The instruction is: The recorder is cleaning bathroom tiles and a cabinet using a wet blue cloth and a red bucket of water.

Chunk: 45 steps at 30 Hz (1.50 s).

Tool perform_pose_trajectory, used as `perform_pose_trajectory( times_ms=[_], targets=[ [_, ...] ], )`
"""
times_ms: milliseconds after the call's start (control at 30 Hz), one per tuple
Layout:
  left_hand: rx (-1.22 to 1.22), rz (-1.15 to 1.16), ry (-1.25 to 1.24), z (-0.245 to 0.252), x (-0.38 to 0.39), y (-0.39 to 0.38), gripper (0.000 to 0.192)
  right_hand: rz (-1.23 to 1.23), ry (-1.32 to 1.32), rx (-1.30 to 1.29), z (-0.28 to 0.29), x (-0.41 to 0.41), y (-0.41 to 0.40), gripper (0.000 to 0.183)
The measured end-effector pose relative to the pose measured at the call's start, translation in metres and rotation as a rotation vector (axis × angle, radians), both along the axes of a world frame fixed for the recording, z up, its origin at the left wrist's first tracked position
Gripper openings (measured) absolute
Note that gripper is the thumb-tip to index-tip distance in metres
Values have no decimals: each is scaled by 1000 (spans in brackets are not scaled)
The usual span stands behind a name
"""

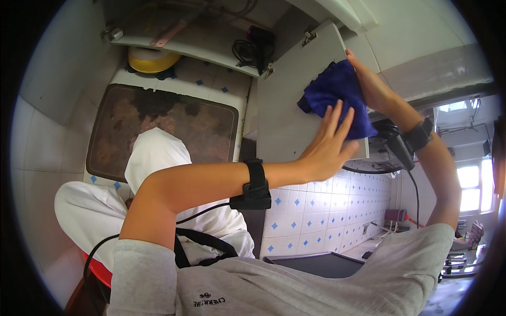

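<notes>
A dark blue cloth lies bunched against the inner face of an open grey cabinet door. My left hand reaches across from the left with fingers spread, its fingertips resting on the cloth's lower part. At the door's outer edge is my right hand, alongside the cloth's right side. One of its fingertips shows at the door's edge; its other fingers are mostly hidden, so its grip is unclear. Each forearm carries a black strapped device, the left one with a cable.
Inside the cabinet lie a black hair dryer with a coiled cord and a pink-handled tool. Below are a yellow basin and a stained brown mat. A red stool is under me. Metal hinges stand along the door.
</notes>
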<state>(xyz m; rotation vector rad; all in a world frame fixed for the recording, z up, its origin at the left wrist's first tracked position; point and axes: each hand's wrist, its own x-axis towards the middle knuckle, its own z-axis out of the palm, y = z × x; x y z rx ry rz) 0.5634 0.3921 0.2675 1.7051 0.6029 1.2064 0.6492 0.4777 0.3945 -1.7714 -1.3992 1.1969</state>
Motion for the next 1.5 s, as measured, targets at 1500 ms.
perform_pose_trajectory(
  times_ms=[1500],
  targets=[
    [-1258, -323, 138, -141, -16, 23, 77, 113, -434, 296, -29, 10, 21, 62]
  ],
)
